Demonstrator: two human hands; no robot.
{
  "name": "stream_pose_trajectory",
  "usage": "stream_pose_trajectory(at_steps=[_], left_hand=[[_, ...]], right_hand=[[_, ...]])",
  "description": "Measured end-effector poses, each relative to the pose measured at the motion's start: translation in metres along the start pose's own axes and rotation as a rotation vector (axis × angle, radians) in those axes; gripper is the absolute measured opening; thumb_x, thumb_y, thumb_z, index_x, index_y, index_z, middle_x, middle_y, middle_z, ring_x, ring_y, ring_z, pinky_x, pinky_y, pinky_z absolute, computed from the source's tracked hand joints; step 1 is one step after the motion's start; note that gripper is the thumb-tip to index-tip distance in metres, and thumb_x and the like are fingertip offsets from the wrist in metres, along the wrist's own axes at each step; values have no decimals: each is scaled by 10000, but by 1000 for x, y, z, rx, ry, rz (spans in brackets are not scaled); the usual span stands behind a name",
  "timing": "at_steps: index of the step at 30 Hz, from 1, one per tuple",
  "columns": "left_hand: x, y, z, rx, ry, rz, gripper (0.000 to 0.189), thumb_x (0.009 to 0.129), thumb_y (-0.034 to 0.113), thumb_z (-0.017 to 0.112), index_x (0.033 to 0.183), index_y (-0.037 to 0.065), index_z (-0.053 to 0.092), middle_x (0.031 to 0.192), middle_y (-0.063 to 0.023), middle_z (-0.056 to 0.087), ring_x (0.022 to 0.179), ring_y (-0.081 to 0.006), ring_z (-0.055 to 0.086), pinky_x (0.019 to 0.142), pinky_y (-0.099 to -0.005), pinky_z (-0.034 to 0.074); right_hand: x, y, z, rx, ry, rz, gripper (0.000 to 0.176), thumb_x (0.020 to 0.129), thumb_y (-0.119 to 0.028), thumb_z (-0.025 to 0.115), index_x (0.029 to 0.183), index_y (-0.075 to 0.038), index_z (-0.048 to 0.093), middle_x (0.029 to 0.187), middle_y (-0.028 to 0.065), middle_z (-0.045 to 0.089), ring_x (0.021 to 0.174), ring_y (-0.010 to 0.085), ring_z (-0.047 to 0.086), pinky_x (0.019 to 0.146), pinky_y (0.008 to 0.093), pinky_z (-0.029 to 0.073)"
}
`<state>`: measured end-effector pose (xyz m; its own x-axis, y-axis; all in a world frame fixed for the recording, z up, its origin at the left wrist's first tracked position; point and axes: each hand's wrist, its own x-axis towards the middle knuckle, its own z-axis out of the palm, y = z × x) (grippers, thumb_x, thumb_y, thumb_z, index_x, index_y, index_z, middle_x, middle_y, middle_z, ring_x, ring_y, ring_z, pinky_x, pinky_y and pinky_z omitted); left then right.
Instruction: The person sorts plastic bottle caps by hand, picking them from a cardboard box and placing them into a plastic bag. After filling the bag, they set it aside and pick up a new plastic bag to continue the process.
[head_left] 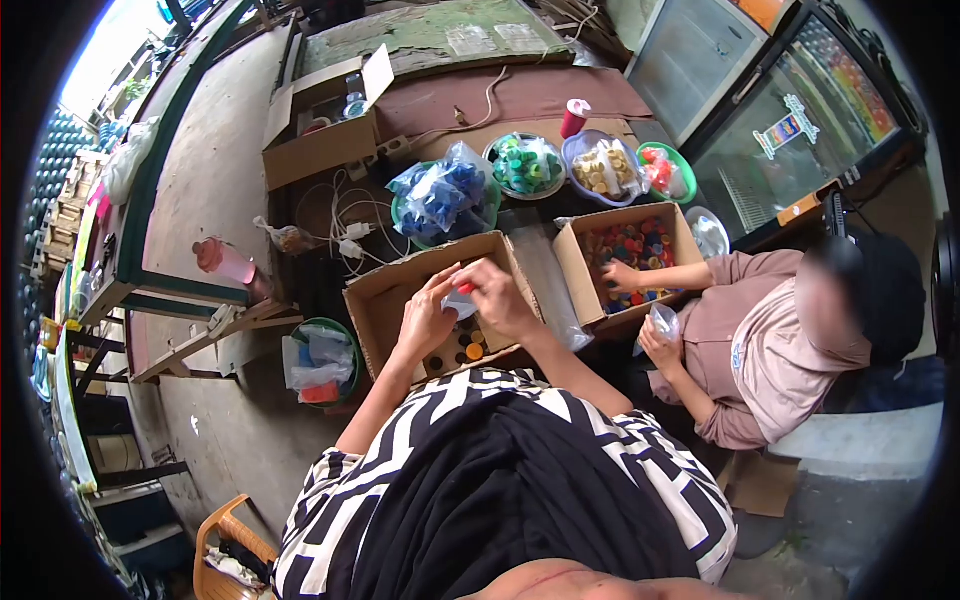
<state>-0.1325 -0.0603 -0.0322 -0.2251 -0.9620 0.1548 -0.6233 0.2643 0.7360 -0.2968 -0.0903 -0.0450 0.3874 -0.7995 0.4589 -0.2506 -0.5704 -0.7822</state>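
Observation:
Over an open cardboard box (375, 318), my two hands are close together. My left hand (428, 318) has its fingers closed on a small clear plastic bag (460, 303). Right beside it, my right hand (497, 298) is closed, with a small red piece (466, 288) showing at its fingertips. Black, brown and orange round caps (474, 351) lie on the bottom of the box, under and in front of my hands. Part of the box's inside is hidden by my hands and forearms.
A co-worker at the right reaches into a box (572, 262) of colourful caps and holds a clear bag (664, 321). Behind stand basins of bagged blue (447, 195), green (525, 163) and tan (604, 168) caps. A green basket (350, 345) stands at the left.

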Motion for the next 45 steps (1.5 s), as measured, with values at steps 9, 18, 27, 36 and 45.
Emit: stream_pose_trajectory(at_steps=[9,18,27,36,45], left_hand=[[-8,-34,-8,-3,11,35,577,689,-13,558,1260,72,567,1375,-44,505,1134,-301,572,888,-369,488],[13,-47,-1,-70,-80,-28,567,686,-10,546,1251,30,567,1385,-53,501,1171,-276,559,929,-328,466],[18,-59,3,-47,-100,-8,574,681,-29,518,1252,19,557,1383,-66,501,1086,-278,597,862,-325,492],[23,-49,-2,-144,-86,-224,535,703,-51,516,1233,4,558,1364,-75,522,930,-265,639,791,-296,490],[21,-56,6,-134,-83,-209,563,695,-53,523,1253,8,549,1381,-72,506,939,-249,641,770,-286,492]], right_hand=[[-10,-5,28,-380,-126,135,446,721,-151,711,1141,-83,578,1125,77,598,962,248,607,863,401,398],[-17,78,-57,-386,358,352,179,793,-54,681,967,-60,638,951,96,597,809,214,641,717,350,521],[-46,216,-150,-647,239,886,257,816,-139,657,1058,-54,639,1090,174,603,1022,301,605,893,379,482],[-32,294,-178,-867,97,1278,451,871,-56,487,1310,34,445,1451,189,324,1303,359,376,1054,398,387],[-54,289,-178,-1021,162,978,243,790,-41,615,1031,-8,631,1114,197,593,1058,316,587,886,410,499]])
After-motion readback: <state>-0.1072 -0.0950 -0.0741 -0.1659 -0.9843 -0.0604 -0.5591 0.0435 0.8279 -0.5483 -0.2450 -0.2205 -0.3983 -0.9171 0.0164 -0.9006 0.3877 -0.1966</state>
